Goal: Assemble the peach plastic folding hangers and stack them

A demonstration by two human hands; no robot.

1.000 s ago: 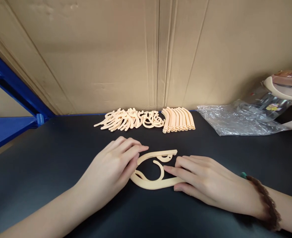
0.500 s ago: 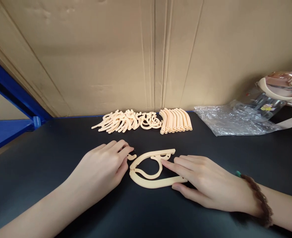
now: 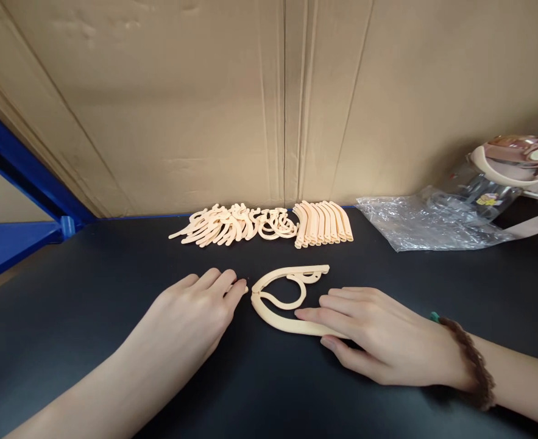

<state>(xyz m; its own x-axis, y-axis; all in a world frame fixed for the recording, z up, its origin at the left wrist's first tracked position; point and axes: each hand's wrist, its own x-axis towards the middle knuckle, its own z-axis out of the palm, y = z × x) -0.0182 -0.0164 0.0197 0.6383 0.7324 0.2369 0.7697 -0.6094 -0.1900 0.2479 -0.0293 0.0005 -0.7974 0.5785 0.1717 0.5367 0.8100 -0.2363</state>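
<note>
Cream plastic parts joined as a folding clothes hanger (image 3: 291,325) lie on the black table, its two curved arms meeting at the left and spread apart to the right. A hook-shaped piece (image 3: 301,299) curves between the arms. My right hand (image 3: 364,335) holds the lower arm near its right end, thumb on the near side and index finger along the far side; the arm's tip is hidden. Just left of the joint, my left hand (image 3: 200,311) is closed in a pinch on a small cream piece (image 3: 246,290). Only that piece's tip shows.
At the back lie a pile of cream hooks (image 3: 223,224), several rounded pieces (image 3: 275,224) and a row of curved hanger arms (image 3: 323,224). A clear plastic bag (image 3: 401,222) and a transparent bottle (image 3: 492,183) are at the right. Cardboard (image 3: 181,103) stands behind; a blue frame (image 3: 26,164) is left.
The hanger has shifted away from me and slightly right. My right index finger has moved from the hook-shaped piece to the lower arm. Less of the left hand's small piece shows.
</note>
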